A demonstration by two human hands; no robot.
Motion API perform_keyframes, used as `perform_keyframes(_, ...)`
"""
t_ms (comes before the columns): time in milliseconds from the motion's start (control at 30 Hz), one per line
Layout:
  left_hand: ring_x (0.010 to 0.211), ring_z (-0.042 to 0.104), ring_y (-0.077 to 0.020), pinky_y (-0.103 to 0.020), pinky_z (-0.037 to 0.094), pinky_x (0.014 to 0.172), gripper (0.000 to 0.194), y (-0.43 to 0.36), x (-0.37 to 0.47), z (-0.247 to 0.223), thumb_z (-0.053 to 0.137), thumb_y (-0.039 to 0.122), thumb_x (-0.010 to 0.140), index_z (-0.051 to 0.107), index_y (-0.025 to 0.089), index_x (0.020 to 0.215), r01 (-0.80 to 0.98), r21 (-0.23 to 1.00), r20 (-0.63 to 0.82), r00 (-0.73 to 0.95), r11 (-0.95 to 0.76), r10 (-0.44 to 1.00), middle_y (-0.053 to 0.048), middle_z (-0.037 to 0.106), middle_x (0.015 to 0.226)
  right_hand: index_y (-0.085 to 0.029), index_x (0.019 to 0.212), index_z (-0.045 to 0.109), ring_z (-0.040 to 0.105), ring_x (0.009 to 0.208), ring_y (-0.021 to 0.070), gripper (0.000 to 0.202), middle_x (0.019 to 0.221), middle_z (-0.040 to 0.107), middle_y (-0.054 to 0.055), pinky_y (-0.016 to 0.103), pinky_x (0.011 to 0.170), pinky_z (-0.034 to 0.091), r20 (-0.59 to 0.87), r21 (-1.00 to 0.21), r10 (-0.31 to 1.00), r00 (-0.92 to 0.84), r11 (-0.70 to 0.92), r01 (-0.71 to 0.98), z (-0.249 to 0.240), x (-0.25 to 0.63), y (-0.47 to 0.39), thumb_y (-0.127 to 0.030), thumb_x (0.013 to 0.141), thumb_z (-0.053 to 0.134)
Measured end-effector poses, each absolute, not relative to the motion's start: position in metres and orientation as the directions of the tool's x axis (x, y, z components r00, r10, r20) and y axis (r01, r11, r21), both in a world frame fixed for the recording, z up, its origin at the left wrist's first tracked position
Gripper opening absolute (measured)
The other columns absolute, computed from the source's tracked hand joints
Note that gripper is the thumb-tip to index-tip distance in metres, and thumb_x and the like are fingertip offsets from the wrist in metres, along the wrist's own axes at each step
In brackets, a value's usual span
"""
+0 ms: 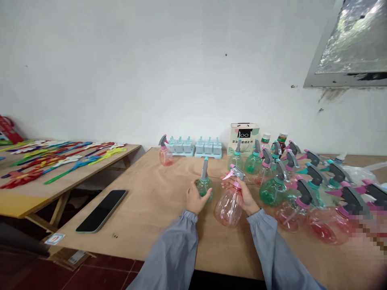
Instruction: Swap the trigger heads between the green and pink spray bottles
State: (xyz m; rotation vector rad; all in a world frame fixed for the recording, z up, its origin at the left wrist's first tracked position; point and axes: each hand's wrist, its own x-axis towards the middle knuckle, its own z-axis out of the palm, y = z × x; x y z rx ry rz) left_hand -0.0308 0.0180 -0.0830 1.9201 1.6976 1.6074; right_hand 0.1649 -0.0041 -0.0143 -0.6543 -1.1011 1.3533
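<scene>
My left hand [197,197] is wrapped around the side of a green spray bottle [205,186], its thumb across the front of the clear round body. The bottle stands upright with its grey trigger head on top. In my right hand [247,197] is a pink spray bottle [228,207], gripped from behind near the neck and slightly tilted. Its pink and grey head points to the left, and part of my fingers is hidden behind it. To the right, close to my right hand, stands another green spray bottle [272,191] with some liquid-like green tint.
Several pink and green spray bottles [292,213] crowd the table's right side. A lone pink spray bottle [166,156] stands at the back left beside light-blue popsicle molds [208,148]. A paper bag [243,141] leans near the wall. A phone [102,211] lies at left.
</scene>
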Motion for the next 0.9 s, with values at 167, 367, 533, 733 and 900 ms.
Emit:
perform_keyframes(167, 0.116, 0.063, -0.0309, -0.051, 0.043, 0.103, 0.061, 0.017, -0.037, -0.082, 0.069, 0.051, 0.076, 0.045, 0.020, 0.122, 0.681, 0.640, 0.615, -0.178, -0.355, 0.768, -0.015, 0.065, 0.119, -0.023, 0.078, 0.066, 0.069, 0.080, 0.0221, 0.040, 0.076, 0.073, 0.004, 0.033, 0.071, 0.056, 0.216, -0.870, 0.976, -0.003, 0.191, -0.454, -0.021, 0.162, -0.001, -0.061, 0.068, 0.072)
perform_keyframes(367, 0.117, 0.063, -0.0318, -0.053, 0.041, 0.103, 0.059, 0.018, -0.040, -0.079, 0.068, 0.049, 0.077, 0.044, 0.019, 0.122, 0.696, 0.631, 0.598, -0.154, -0.343, 0.787, -0.017, 0.066, 0.120, -0.022, 0.086, 0.070, 0.070, 0.082, 0.0233, 0.040, 0.082, 0.076, 0.005, 0.034, 0.071, 0.056, 0.217, -0.883, 0.973, -0.084, 0.158, -0.443, -0.017, 0.162, -0.006, -0.059, 0.069, 0.072)
perform_keyframes(533, 0.119, 0.063, -0.0314, -0.053, 0.040, 0.105, 0.058, 0.018, -0.043, -0.079, 0.069, 0.049, 0.077, 0.045, 0.021, 0.122, 0.689, 0.639, 0.588, -0.149, -0.343, 0.795, -0.015, 0.066, 0.122, -0.023, 0.084, 0.069, 0.071, 0.084, 0.0250, 0.040, 0.078, 0.076, 0.005, 0.036, 0.072, 0.057, 0.207, -0.873, 0.977, -0.045, 0.164, -0.460, -0.020, 0.160, -0.006, -0.059, 0.069, 0.072)
perform_keyframes(733, 0.119, 0.061, -0.0318, -0.054, 0.038, 0.106, 0.060, 0.019, -0.045, -0.078, 0.069, 0.051, 0.077, 0.044, 0.021, 0.123, 0.669, 0.658, 0.566, -0.136, -0.346, 0.813, -0.014, 0.066, 0.122, -0.024, 0.087, 0.068, 0.070, 0.092, 0.0252, 0.037, 0.086, 0.075, 0.005, 0.037, 0.076, 0.058, 0.252, -0.838, 0.967, 0.031, 0.235, -0.493, -0.023, 0.158, -0.003, -0.057, 0.073, 0.067)
perform_keyframes(900, 0.120, 0.061, -0.0323, -0.054, 0.038, 0.106, 0.060, 0.018, -0.045, -0.076, 0.068, 0.052, 0.077, 0.045, 0.021, 0.122, 0.660, 0.667, 0.555, -0.133, -0.345, 0.821, -0.014, 0.066, 0.123, -0.024, 0.094, 0.069, 0.068, 0.099, 0.0273, 0.040, 0.093, 0.076, 0.007, 0.039, 0.079, 0.057, 0.215, -0.866, 0.977, -0.017, 0.182, -0.466, -0.018, 0.157, -0.006, -0.057, 0.070, 0.068)
